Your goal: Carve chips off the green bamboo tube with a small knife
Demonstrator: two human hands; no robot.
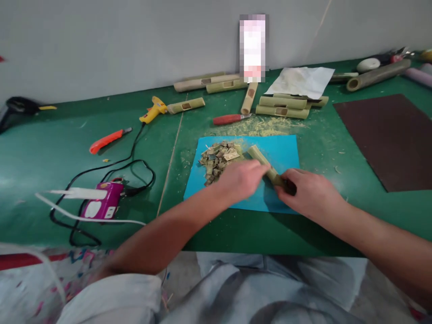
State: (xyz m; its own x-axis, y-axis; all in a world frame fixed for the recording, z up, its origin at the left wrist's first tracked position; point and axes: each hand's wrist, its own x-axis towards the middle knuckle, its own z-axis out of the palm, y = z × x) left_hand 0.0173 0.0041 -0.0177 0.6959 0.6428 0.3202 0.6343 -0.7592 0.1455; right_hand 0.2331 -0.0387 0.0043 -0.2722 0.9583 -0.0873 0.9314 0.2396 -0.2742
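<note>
A pale green bamboo tube [257, 154] lies slanted over a blue sheet [285, 150]. My right hand [308, 191] grips its near end, thumb and fingers wrapped round it. My left hand [243, 178] is closed, with its fingertips at the middle of the tube's upper side; whatever they pinch there is hidden. Left of the tube, a heap of small bamboo chips [216, 164] rests on the sheet, partly behind my left hand. Just beyond the sheet lies a red-handled tool [229, 119], its short metal end pointing right.
Several notched bamboo tubes [282, 111] lie along the back near a phone [253, 49]. A yellow glue gun [153, 110], an orange utility knife [107, 140] and a purple power strip [106, 200] with cords occupy the left. At right is a dark brown sheet [388, 139].
</note>
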